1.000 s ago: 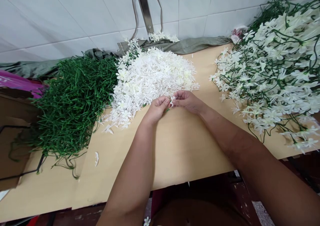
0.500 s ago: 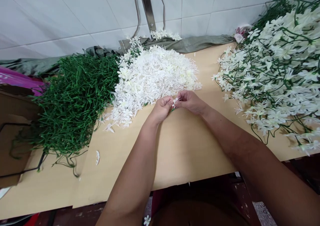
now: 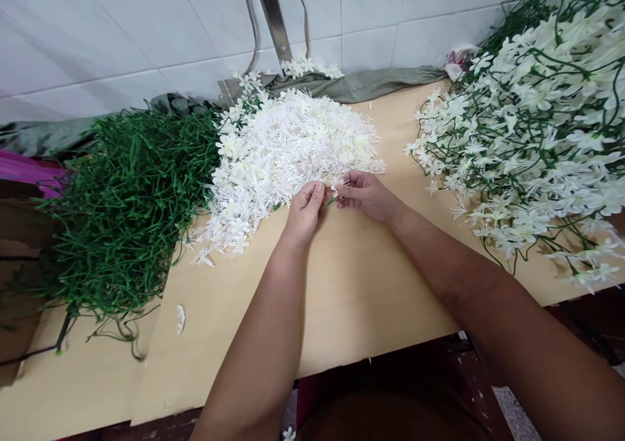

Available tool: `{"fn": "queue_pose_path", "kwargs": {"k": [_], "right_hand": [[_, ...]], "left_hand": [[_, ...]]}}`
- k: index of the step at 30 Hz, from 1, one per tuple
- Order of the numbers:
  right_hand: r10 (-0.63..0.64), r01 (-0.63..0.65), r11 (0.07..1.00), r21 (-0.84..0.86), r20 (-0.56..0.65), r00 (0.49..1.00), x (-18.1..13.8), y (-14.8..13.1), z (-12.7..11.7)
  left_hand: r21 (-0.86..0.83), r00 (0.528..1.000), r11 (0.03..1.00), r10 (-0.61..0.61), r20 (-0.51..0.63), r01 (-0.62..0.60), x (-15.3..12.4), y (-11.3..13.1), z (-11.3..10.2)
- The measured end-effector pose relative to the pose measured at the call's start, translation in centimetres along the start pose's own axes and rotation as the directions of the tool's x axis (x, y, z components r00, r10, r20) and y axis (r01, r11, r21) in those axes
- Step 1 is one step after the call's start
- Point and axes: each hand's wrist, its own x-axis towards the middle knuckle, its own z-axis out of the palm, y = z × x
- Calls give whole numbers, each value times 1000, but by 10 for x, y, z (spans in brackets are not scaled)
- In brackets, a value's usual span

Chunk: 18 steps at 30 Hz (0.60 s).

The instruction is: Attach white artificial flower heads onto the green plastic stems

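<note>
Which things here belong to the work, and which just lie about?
Likely in use:
white flower at the right hand
white blossom pile
green stem pile
stemmed white flowers

Seemingly lying about:
grey cloth
pink sheeting
lone white scrap

And across the top of the frame it's white tile wall [image 3: 371, 4] all the way, thin seams crossing it, a metal post [image 3: 272, 14] leaning in at top centre! A tan tabletop [image 3: 351, 291] sweeps across the middle under soft light, and down at lower right, there's speckled grey floor [image 3: 512, 410]!
</note>
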Motion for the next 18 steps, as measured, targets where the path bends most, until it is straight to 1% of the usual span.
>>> {"fn": "queue_pose_path", "kwargs": {"k": [1, 2, 3, 4, 5, 7, 10, 11, 12, 13, 14, 15, 16, 17, 18], "right_hand": [[-3, 3, 1000, 11, -10, 1000, 0, 0, -1], [-7, 7, 1000, 17, -18, 1000, 1, 0, -2], [-10, 11, 1000, 22, -23, 1000, 1, 0, -3], [-13, 13, 1000, 28, -23, 1000, 1, -1, -4], [-14, 14, 999, 34, -19, 1000, 1, -1, -5], [-7, 7, 999, 41, 8, 1000, 0, -3, -7], [35, -36, 999, 7, 87, 996, -3, -9, -11], [53, -51, 999, -16, 109, 993, -4, -11, -14], [60, -56, 998, -41, 113, 992, -4, -13, -16], [52, -46, 997, -66, 92, 994, -4, -14, -19], [21, -17, 996, -92, 37, 999, -3, -15, -22], [-34, 28, 991, -130, -47, 998, -2, -15, -23], [-111, 82, 978, -193, -147, 983, 0, -15, -24], [-201, 131, 950, -283, -237, 950, 2, -15, -24], [-296, 165, 904, -394, -296, 908, 4, -15, -23]], "left_hand": [[70, 994, 993, 102, -48, -99, 0, 0, 0], [152, 976, 970, 205, -74, -192, -1, 0, -1], [232, 953, 935, 293, -77, -268, -1, 0, -1], [297, 934, 899, 353, -60, -321, -2, 0, -1], [341, 923, 873, 383, -39, -349, -2, 0, -1], [361, 925, 869, 377, -44, -337, -2, -1, -2], [291, 952, 925, 286, -107, -245, -1, -6, -3], [262, 963, 940, 252, -95, -220, 0, -8, -4], [243, 973, 949, 222, -57, -202, 0, -9, -4], [236, 980, 953, 198, -1, -192, 1, -10, -4], [241, 982, 952, 178, 63, -188, 1, -10, -4], [256, 979, 948, 162, 123, -189, 2, -10, -4], [279, 973, 940, 150, 175, -196, 2, -8, -3], [305, 966, 930, 141, 219, -205, 2, -6, -3], [329, 957, 920, 131, 257, -215, 2, -5, -2]]}}
